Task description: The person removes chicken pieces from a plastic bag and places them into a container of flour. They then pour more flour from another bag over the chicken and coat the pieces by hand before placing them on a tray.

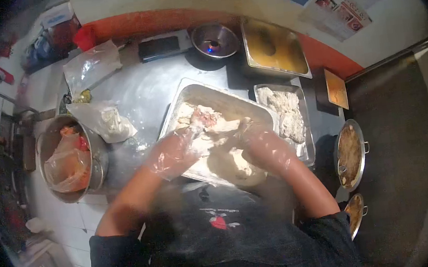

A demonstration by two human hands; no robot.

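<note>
Both my hands wear clear plastic gloves and work inside a metal tray [263, 108] of white flour [206, 146]. My left hand [175, 150] is at the tray's left side, its fingers closed at the near edge of a pink piece of raw meat [205, 116] partly dusted with flour. At the right side, my right hand [264, 141] has its fingers closed on the end of a flour-coated piece of meat [226, 126]. Flour and glove glare partly hide the fingertips.
Right of the tray stands a smaller metal pan [283, 110] of floured pieces. Behind are a deep pan of yellowish liquid [275, 49] and a metal bowl [214, 40]. To the left are a large pot [100, 163] holding bagged meat and a white plastic bag [111, 124].
</note>
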